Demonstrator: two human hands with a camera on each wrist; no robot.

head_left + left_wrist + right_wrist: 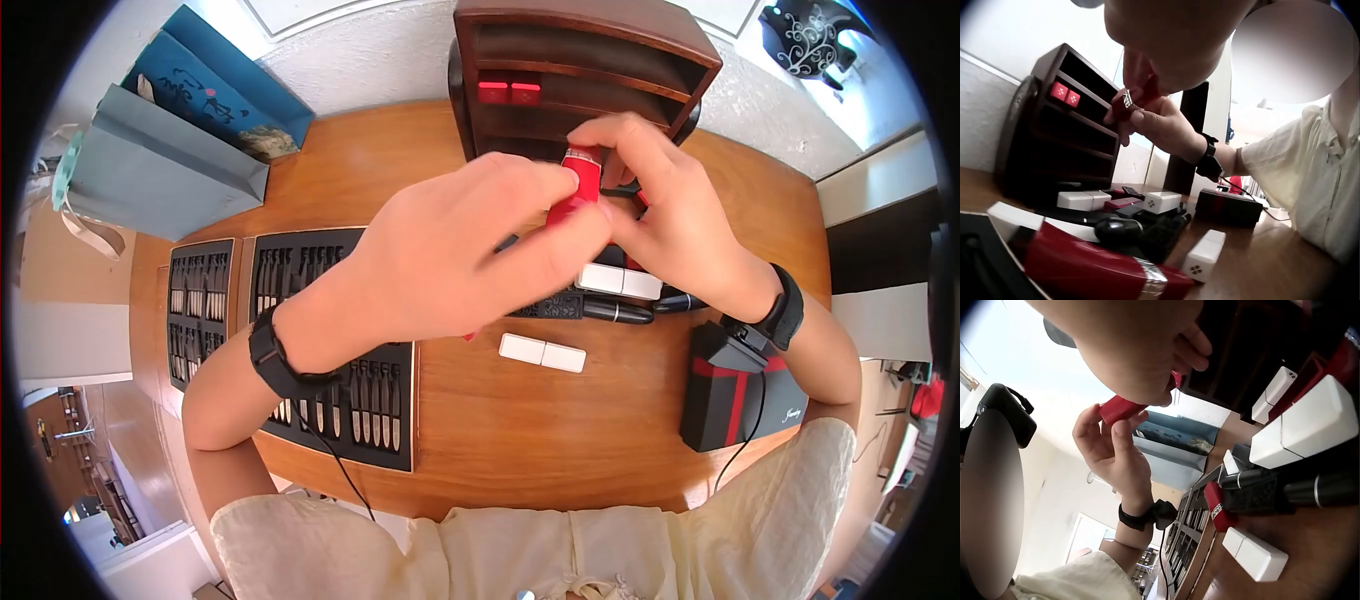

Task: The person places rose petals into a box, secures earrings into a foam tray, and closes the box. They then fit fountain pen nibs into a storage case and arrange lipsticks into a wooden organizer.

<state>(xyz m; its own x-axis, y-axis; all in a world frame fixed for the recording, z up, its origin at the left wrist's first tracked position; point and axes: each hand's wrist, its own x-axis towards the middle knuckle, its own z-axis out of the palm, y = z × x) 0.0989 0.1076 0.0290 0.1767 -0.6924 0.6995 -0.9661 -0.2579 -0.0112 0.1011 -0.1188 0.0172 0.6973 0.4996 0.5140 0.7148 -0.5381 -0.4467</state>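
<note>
Both hands meet over the table around a red lipstick tube (585, 182) with a silver band near its upper end. My left hand (450, 245) pinches its red body between thumb and fingers. The right hand (685, 205) grips the banded end, which shows between its fingers in the left wrist view. Below them lie white lipstick tubes (542, 353), black tubes (617, 312) and another red tube with a silver band (1091, 265). In front stands a dark wooden rack (590, 52), with two small red tubes (510, 93) on one shelf.
At the left are black trays (412, 430) with rows of slim metallic-tipped pieces. Behind them stand a grey-blue paper bag (160, 165) and a darker blue one (225, 85). A black box with a red ribbon (738, 395) sits at the right. Cables run from both wrist bands.
</note>
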